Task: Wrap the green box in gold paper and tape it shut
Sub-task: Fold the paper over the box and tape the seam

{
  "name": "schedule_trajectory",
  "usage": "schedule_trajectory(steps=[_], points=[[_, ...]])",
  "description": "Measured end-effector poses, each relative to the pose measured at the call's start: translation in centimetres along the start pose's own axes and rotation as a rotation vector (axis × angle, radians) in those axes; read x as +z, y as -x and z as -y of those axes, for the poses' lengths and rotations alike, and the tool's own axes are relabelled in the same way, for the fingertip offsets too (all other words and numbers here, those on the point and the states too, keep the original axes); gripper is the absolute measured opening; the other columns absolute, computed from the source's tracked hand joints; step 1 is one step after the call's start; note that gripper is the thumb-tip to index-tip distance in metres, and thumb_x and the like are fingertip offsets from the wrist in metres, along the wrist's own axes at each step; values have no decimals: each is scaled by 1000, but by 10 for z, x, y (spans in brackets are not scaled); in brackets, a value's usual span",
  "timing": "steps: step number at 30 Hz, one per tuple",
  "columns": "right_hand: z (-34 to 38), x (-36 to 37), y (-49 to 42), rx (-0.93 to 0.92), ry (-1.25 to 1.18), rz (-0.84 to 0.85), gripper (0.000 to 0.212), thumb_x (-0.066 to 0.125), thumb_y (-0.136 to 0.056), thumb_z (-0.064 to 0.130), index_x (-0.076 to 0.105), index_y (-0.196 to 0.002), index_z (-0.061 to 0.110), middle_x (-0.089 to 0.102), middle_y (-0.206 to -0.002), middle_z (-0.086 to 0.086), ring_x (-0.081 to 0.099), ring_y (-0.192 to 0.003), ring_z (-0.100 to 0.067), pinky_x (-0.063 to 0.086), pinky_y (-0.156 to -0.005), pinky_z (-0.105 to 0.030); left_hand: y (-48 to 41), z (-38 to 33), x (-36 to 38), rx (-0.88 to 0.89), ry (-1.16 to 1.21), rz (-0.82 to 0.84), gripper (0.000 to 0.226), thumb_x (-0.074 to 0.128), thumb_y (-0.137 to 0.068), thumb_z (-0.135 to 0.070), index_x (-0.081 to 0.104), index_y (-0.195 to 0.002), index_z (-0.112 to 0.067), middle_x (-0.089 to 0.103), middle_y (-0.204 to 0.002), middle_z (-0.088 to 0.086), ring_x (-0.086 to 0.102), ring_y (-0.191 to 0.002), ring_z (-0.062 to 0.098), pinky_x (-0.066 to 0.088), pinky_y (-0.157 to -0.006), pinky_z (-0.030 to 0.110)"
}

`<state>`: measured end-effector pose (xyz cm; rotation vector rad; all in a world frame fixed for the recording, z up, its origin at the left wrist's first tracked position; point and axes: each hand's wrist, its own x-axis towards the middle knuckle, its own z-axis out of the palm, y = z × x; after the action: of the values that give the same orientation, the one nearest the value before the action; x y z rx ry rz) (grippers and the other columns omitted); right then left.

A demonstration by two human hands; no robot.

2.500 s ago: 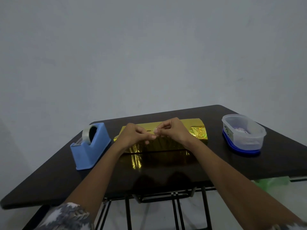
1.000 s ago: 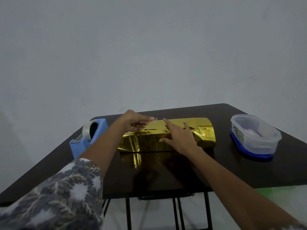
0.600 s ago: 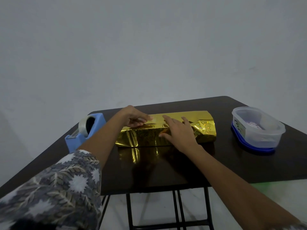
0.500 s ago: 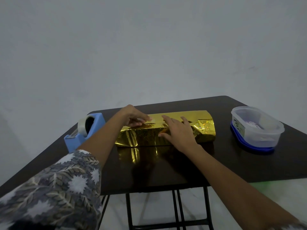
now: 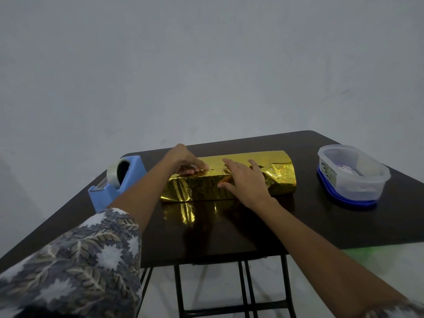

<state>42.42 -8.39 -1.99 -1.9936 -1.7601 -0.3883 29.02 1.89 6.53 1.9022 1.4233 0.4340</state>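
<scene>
The gold paper (image 5: 197, 187) lies as a long parcel across the middle of the dark table (image 5: 229, 232). It covers the green box entirely, so the box itself is hidden.

My right hand (image 5: 244, 181) lies flat and spread over the parcel's top and near face, fingers straight, gripping nothing. It hides the middle of the seam.

My left hand (image 5: 183, 160) rests on the parcel's top towards its left end, fingers bent with their tips down on the paper. I cannot tell whether they pinch anything.

To the parcel's left, well apart, stands a blue tape dispenser (image 5: 119, 182). My left forearm crosses in front of its near right corner.

To the parcel's right, apart from it, sits a clear plastic container (image 5: 351, 175) on a blue lid; its pale contents are too blurred to name.

The parcel's right end is crumpled, and whether it is folded shut cannot be made out.

My patterned sleeve (image 5: 75, 267) is cut off by the lower left edge.
</scene>
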Motion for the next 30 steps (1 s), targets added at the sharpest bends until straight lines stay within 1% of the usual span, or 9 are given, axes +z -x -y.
schedule_trajectory(steps=[10,15,21,23,24,26,28,29,30], points=[[0,-2,1,13,-40,-3,74,50,-86,55,25,-145,18,50,-139,3,41,-133,-12,11,-116,-36,-4,-4,-1,11,-115,-7,27,80,-73,-24,59,-71,-6,62,-69,5,52,-56,11,41,-54,18],[0,-2,2,19,-52,-2,75,52,-85,56,25,-144,18,49,-140,5,40,-133,-12,12,-116,-34,-5,0,1,14,-215,-54,32,80,-72,-30,59,-64,-7,63,-59,2,51,-42,8,42,-47,16],[0,-3,2,27,-68,4,81,53,-84,55,19,-147,16,47,-142,7,40,-134,-11,14,-116,-34,-5,-2,-3,-13,-342,-51,41,77,-71,-44,55,-62,-10,58,-62,1,48,-51,9,37,-49,18],[0,-3,1,31,-78,6,83,54,-84,56,18,-147,16,47,-142,7,40,-134,-11,14,-116,-33,-9,6,-9,-36,-384,-55,45,75,-70,-51,56,-68,-9,57,-69,4,48,-57,12,36,-53,21],[0,-3,1,31,-81,8,84,54,-83,56,18,-147,16,47,-142,8,40,-134,-11,14,-116,-33,-9,9,-11,-53,-393,-43,48,73,-70,-53,59,-78,-7,58,-77,7,50,-64,15,38,-58,24],[1,-2,1,24,-81,14,84,53,-83,57,17,-147,16,47,-142,7,40,-133,-12,14,-116,-34,-11,17,-14,-75,-398,-29,67,71,-73,-53,59,-105,4,62,-98,16,59,-90,25,45,-76,32],[1,-1,1,13,-65,13,83,51,-84,58,16,-148,18,49,-141,6,42,-133,-12,15,-116,-35,-9,21,-17,-77,-377,-24,77,71,-75,-50,53,-119,10,59,-123,23,55,-118,34,44,-97,39],[1,-1,1,1,-39,13,81,49,-85,58,15,-149,21,50,-140,5,43,-132,-13,16,-116,-36,-7,24,-21,-91,-360,-5,76,71,-76,-48,53,-120,10,57,-125,24,52,-121,35,42,-100,40],[0,-1,1,-17,-9,14,78,46,-86,58,15,-149,25,50,-140,4,43,-131,-13,16,-116,-37,-6,27,-27,-110,-340,6,70,72,-76,-45,56,-116,10,60,-119,23,56,-116,33,46,-97,38]])
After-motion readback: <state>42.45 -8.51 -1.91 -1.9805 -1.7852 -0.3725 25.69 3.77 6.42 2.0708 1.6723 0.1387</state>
